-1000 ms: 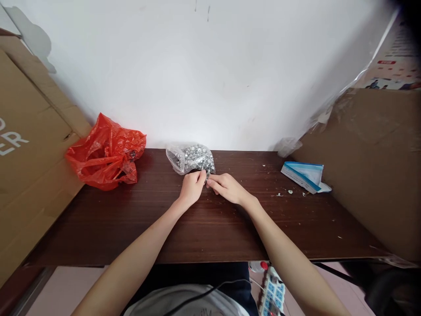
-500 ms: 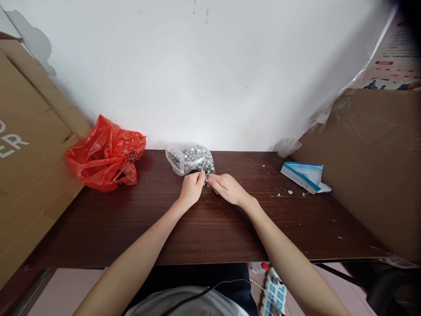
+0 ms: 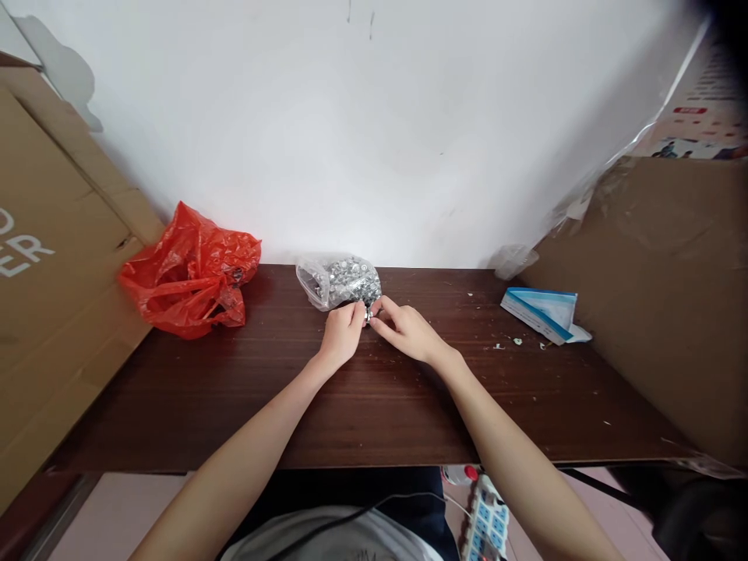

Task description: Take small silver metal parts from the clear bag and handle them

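Observation:
My left hand (image 3: 342, 333) is closed, pinching a small shiny metal part (image 3: 368, 315) between thumb and fingers, just in front of the bag. My right hand (image 3: 410, 333) meets it from the other side, thumb and index fingertips curved around the part's right end. The part is too small to make out its exact kind. Right behind the hands lies a clear plastic bag (image 3: 315, 282), its mouth towards the left. Many small silvery metal pieces (image 3: 354, 274) fill the bag; the fingers partly hide its front edge.
A crumpled red plastic bag (image 3: 190, 273) sits left on the brown table (image 3: 234, 413). Further right are a blue-and-white packet (image 3: 538, 313), white scraps (image 3: 517, 341) and a clear plastic cup-like item (image 3: 513, 261). Cardboard boxes (image 3: 64, 273) flank both sides. A power strip (image 3: 486, 518) lies below.
My right index finger has lifted and spread away from the thumb, so more of the metal part shows. The left hand keeps its pinch. The view has shifted very slightly.

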### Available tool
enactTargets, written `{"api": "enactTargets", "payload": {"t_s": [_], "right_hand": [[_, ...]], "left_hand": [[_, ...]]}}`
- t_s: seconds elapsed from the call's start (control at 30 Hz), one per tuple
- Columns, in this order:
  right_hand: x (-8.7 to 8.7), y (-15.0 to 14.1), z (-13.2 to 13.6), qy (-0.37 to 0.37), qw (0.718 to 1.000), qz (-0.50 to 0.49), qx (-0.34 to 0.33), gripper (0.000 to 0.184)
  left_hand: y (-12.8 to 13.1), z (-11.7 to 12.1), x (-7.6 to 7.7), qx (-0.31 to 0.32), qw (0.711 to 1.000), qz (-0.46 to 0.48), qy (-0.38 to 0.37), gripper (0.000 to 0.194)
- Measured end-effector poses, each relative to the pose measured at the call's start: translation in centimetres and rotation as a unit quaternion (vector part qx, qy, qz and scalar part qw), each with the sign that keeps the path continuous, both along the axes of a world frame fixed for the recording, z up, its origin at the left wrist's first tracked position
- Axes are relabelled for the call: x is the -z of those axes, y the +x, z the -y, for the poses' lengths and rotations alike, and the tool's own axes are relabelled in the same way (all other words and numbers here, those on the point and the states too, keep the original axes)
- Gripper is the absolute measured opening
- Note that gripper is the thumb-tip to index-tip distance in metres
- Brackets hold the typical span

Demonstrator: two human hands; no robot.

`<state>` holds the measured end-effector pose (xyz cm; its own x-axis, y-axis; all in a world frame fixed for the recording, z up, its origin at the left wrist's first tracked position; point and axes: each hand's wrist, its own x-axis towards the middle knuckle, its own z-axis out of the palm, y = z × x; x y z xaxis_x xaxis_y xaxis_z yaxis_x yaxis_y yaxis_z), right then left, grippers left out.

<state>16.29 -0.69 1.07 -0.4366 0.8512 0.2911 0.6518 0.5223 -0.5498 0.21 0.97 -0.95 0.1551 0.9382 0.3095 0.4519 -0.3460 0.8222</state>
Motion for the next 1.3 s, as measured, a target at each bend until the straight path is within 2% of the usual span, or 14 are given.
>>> {"api": "enactTargets", "payload": {"t_s": [0.07,0.2,0.37,0.43,0.53,0.77,0.87,1.1,1.3], "right_hand": [[-0.08,0.10,0.00,0.001,1.000,0.003,-0.011,0.019],[-0.11,0.21,-0.07,0.001,1.000,0.009,-0.018,0.040],[-0.01,0.14,-0.13,0.003,1.000,0.011,-0.001,0.022],[-0.03,0.12,-0.11,0.005,1.000,0.018,-0.010,0.022],[-0.13,0.17,-0.07,0.005,1.000,0.022,-0.006,0.033],[-0.02,0.43,-0.18,0.005,1.000,0.023,-0.018,0.013],[0.07,0.41,-0.20,0.008,0.999,0.030,-0.013,0.019],[-0.04,0.25,-0.04,0.002,1.000,0.022,-0.012,0.015],[-0.03,0.10,-0.10,-0.007,1.000,0.023,0.005,0.026]], "left_hand": [[-0.01,0.05,0.10,0.006,1.000,-0.016,0.019,0.040],[0.04,0.06,0.37,0.018,0.998,-0.050,0.041,0.039],[0.01,-0.02,0.39,0.007,0.998,-0.052,0.031,0.038],[-0.02,0.00,0.36,0.006,0.998,-0.047,0.029,0.039],[-0.02,0.05,0.36,0.016,0.998,-0.048,0.035,0.039],[-0.18,0.00,0.06,0.001,0.999,-0.038,0.015,0.038],[-0.22,0.02,-0.08,-0.001,0.999,-0.040,0.020,0.038],[-0.15,-0.01,0.12,0.004,0.999,-0.048,0.023,0.038],[-0.18,0.21,-0.10,0.025,0.998,-0.042,0.042,0.035]]}}
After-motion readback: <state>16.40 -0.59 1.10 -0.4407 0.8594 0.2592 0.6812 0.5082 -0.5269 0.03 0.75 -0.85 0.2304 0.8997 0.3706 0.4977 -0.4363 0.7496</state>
